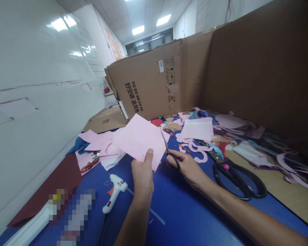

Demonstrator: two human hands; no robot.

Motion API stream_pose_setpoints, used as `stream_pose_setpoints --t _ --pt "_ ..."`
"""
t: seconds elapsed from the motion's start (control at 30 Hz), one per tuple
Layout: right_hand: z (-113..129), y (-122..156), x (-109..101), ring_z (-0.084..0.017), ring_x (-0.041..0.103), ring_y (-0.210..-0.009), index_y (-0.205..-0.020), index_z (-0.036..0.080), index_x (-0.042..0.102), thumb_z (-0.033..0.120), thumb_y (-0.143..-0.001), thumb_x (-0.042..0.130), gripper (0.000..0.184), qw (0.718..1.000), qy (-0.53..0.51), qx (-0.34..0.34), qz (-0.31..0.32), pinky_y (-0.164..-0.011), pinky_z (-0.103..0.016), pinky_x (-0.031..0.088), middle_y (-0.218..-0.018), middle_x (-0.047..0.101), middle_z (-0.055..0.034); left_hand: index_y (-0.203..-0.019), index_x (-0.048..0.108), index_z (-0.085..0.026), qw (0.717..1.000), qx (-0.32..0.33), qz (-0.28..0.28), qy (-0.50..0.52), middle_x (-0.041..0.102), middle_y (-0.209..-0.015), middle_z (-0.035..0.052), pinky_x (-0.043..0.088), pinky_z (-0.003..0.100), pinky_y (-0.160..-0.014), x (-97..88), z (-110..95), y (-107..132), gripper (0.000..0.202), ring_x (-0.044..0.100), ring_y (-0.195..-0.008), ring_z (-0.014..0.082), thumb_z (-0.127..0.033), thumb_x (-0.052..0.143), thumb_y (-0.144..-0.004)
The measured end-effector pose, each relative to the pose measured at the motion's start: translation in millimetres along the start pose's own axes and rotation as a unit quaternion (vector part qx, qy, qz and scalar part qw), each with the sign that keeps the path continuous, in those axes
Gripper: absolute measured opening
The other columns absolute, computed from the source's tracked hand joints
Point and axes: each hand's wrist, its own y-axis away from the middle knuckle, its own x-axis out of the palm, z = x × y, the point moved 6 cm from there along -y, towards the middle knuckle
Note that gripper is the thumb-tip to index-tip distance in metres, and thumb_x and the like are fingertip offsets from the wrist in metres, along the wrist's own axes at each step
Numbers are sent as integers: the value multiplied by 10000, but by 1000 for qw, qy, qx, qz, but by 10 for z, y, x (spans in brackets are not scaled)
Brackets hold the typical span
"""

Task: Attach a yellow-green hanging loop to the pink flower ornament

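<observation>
**Left hand:** my left hand (143,167) pinches the lower edge of the sheet, thumb on top and fingers hidden behind it.

**Right hand:** my right hand (184,167) is curled around the black finger loops of small scissors (173,160), fingers pressed together.

**Paper:** a pink paper sheet (141,140) is raised above the table between my hands, tilted towards me, with faint curved cut lines on it.

**Blades:** the open blades point up and away from me, meeting the sheet's right edge. I cannot tell whether they are biting into it.

**Nearby:** a white hot glue gun (115,189) lies on a blue work mat (174,212) just below my left hand. Pink paper cutouts (195,150) lie beyond my right wrist, and large black-handled shears (236,181) rest to its right.

**Further off:** a pale pink paper stack (197,129) sits ahead, before a cardboard box wall (146,82). Pink paper scraps (100,143) lie to the left, on a maroon sheet (84,160), beside a white tiled wall (41,51).

**Lower left:** one object (72,215) is too pixelated to tell.
</observation>
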Motion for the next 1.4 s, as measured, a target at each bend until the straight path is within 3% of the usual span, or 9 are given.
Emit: stream_pose_setpoints --t 0.2,0.4,0.6,0.77,0.93,1.4 --pt "-27 -6 -6 -160 462 -708 -1067 194 755 664 -819 816 534 1000 10 3 -6 -686 -299 370 -737 585 25 -963 807 -93 1000 5 9 -2 752 -700 71 452 246 -475 -12 -56 -10 340 609 -496 147 -392 841 -803" --pt "-14 -16 -4 -155 452 -719 -870 205 723 588 -866 809 392 1000 2 -23 13 -697 -298 369 -761 587 16 -1002 814 -86 1000 9 16 -11 697 -609 39 447 259 -485 6 -82 5 348 583 -487 158 -383 825 -823" --pt "6 -10 -2 -160 440 -717 -826 212 696 573 -858 808 379 1000 10 -15 7 -700 -302 376 -747 568 16 -985 815 -87 1000 7 16 -17 699 -612 42 494 279 -524 -3 -63 1 343 602 -501 168 -391 826 -825" --pt "10 -14 -21 -162 455 -725 -897 207 725 592 -853 804 395 1000 24 -11 3 -704 -300 384 -745 573 21 -972 803 -89 1000 4 20 -12 681 -597 28 426 252 -467 -11 -67 -11 373 572 -480 151 -412 852 -792" --pt "-35 -24 -54 -172 490 -735 -1120 198 767 633 -834 810 523 1000 20 3 -3 -721 -308 403 -760 602 23 -974 790 -94 1000 0 22 -2 687 -619 21 395 231 -444 -24 -71 -32 388 565 -479 134 -417 868 -774" --pt "-28 -14 -75 -195 549 -754 -1191 180 803 689 -812 805 635 999 42 11 -7 -734 -325 432 -764 642 3 -997 793 -99 999 -7 36 -13 703 -636 34 387 235 -426 -73 -92 -94 414 580 -468 142 -422 881 -753"
